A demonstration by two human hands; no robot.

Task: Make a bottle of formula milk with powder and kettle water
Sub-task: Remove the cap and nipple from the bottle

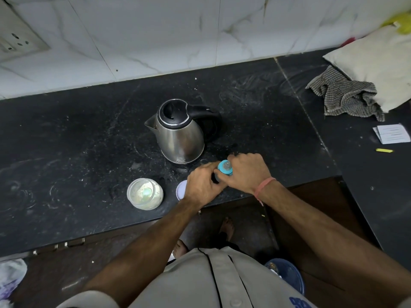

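A baby bottle with a blue teat cap (225, 168) stands near the front edge of the black counter (66, 141). My left hand (203, 185) wraps the bottle's body from the left, which hides it. My right hand (246, 172) grips the blue cap from the right. A steel kettle (178, 132) with a black lid and handle stands just behind the hands, its spout pointing left. An open clear jar of pale formula powder (145, 193) sits to the left. Its pale lid (181, 190) lies between the jar and my left hand.
A checked cloth (347, 94) and a cream pillow (378, 61) lie at the back right. Papers (392, 133) and a small yellow stick (384, 150) rest on the right counter. A wall socket (15, 38) is at the upper left. A blue bucket (287, 274) stands on the floor.
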